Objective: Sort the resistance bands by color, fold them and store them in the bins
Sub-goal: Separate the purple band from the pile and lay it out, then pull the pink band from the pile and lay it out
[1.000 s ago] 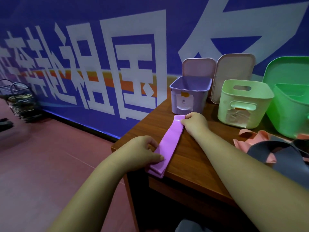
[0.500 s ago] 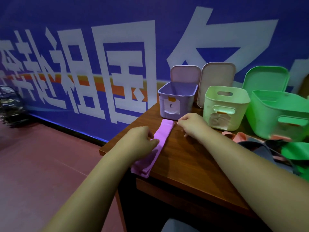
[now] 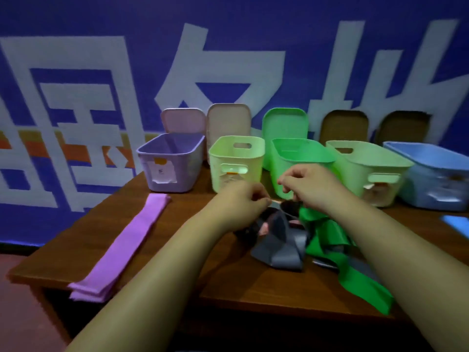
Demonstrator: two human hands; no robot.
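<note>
as fingers [image 3: 256,196] curl over pile [image 3: 281,240], purple band [image 3: 127,245] apart

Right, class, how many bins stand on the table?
5, in a row, left to right: purple bin, pale green bin, bright green bin, second pale green bin, blue bin; more may sit beyond the right edge.

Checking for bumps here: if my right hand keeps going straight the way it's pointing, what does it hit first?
Probably the pale green bin: the right hand points forward-left toward its near corner. Depth is unclear, so the bright green bin might come first.
</note>
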